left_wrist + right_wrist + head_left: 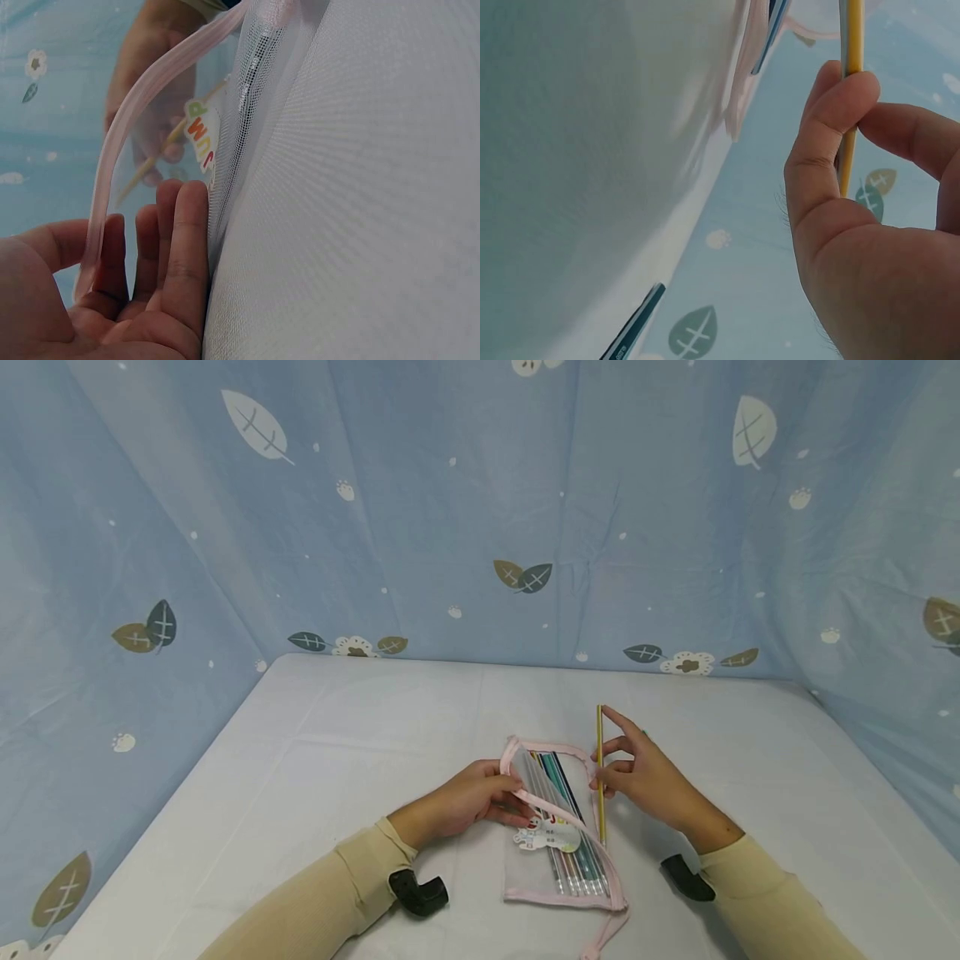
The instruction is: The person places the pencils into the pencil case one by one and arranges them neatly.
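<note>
A see-through mesh pencil pouch [525, 877] with pink edging lies in front of me, holding several pencils [577, 868] side by side. A sticker with coloured letters [199, 135] is on its face. At the pouch's upper left, my left hand [468, 797] pinches the pink edge between thumb and finger and lifts it, its other fingers against the mesh. My right hand [652, 781], at the pouch's right side, pinches a yellow pencil [600, 735] between thumb and fingers. The pencil stands lengthwise along the right edging, index fingertip at its top end.
A white cloth [360, 718] covers the table, and a blue curtain with leaf prints [450, 510] hangs behind it. A pink strap [603, 935] trails from the pouch's near right corner. A dark green stick [634, 322] shows low in the right wrist view.
</note>
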Available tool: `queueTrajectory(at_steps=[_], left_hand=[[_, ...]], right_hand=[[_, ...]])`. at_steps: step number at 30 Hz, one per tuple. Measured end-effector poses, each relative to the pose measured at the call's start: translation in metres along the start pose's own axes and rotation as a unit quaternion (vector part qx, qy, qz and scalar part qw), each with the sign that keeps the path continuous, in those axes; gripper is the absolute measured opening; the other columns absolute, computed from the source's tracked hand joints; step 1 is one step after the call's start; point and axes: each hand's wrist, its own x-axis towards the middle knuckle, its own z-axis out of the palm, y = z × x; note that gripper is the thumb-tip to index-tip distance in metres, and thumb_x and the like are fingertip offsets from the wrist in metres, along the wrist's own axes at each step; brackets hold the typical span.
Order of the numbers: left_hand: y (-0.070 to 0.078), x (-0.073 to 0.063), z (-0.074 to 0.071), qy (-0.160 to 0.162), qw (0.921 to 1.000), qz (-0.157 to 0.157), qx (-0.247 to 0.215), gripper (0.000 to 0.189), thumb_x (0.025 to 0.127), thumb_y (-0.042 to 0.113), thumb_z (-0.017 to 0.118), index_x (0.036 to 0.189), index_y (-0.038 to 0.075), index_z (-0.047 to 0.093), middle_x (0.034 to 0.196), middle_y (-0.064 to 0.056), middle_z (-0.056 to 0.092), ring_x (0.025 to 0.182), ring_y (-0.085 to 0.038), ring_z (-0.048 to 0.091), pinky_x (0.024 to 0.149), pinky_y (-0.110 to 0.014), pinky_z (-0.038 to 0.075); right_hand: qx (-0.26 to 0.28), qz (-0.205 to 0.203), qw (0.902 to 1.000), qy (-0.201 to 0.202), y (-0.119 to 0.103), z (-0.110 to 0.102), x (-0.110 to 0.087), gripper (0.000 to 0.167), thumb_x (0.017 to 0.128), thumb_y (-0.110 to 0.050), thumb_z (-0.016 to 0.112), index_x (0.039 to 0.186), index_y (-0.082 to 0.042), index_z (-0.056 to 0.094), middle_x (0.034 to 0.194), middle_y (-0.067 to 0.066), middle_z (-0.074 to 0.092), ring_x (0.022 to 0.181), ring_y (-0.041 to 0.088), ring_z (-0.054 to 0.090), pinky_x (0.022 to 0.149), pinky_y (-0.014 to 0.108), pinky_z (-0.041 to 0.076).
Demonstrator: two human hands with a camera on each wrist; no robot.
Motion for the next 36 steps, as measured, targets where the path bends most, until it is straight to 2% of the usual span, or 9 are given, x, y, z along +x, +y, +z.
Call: queueTrajectory(at_steps=[11, 19, 24, 29, 36], left_hand=[[0.0, 0.0, 0.0, -0.003, 1.0, 0.0, -0.004, 0.014, 0.101, 0.009, 0.048, 0.104, -0.003, 0.054, 0.091, -0.012, 0.069, 0.086, -0.019, 0.071, 0.09, -0.043, 0.063], [-0.001, 0.001, -0.001, 0.0, 1.0, -0.001, -0.006, 0.014, 0.102, 0.009, 0.048, 0.104, -0.003, 0.054, 0.09, -0.011, 0.069, 0.086, -0.019, 0.071, 0.089, -0.042, 0.063], [-0.001, 0.001, -0.001, 0.0, 1.0, -0.001, -0.008, 0.015, 0.102, 0.009, 0.048, 0.106, -0.005, 0.054, 0.091, -0.012, 0.068, 0.086, -0.02, 0.071, 0.09, -0.043, 0.063], [-0.002, 0.001, -0.001, -0.003, 1.0, 0.0, -0.009, 0.016, 0.101, 0.008, 0.049, 0.106, -0.006, 0.053, 0.091, -0.012, 0.068, 0.086, -0.02, 0.071, 0.09, -0.043, 0.063], [-0.001, 0.0, -0.002, -0.007, 1.0, 0.001, -0.006, 0.016, 0.101, 0.009, 0.049, 0.107, -0.005, 0.053, 0.091, -0.011, 0.069, 0.086, -0.019, 0.071, 0.089, -0.042, 0.063]], right_hand=[[0.0, 0.012, 0.9997, -0.022, 0.0, 0.005, 0.0, 0.093, 0.092, 0.003, 0.064, 0.162, -0.019, 0.005, 0.122, 0.029, 0.05, 0.082, 0.025, 0.072, 0.067, 0.033, 0.063], [-0.05, 0.038, 0.9978, -0.023, 0.002, 0.008, 0.0, 0.091, 0.092, -0.005, 0.067, 0.161, -0.023, 0.01, 0.127, 0.023, 0.054, 0.075, 0.023, 0.071, 0.066, 0.035, 0.062], [-0.078, 0.045, 0.9955, -0.028, 0.004, 0.009, -0.001, 0.088, 0.091, -0.008, 0.069, 0.16, -0.021, 0.017, 0.125, 0.02, 0.057, 0.071, 0.021, 0.071, 0.069, 0.032, 0.059], [-0.074, 0.045, 0.9951, -0.047, 0.006, 0.011, -0.001, 0.085, 0.09, -0.006, 0.07, 0.159, -0.016, 0.02, 0.126, 0.023, 0.056, 0.073, 0.02, 0.071, 0.069, 0.031, 0.058], [-0.067, 0.043, 0.9943, -0.071, 0.006, 0.012, -0.002, 0.079, 0.09, -0.006, 0.069, 0.157, -0.01, 0.027, 0.124, 0.024, 0.055, 0.076, 0.02, 0.069, 0.064, 0.032, 0.06]])
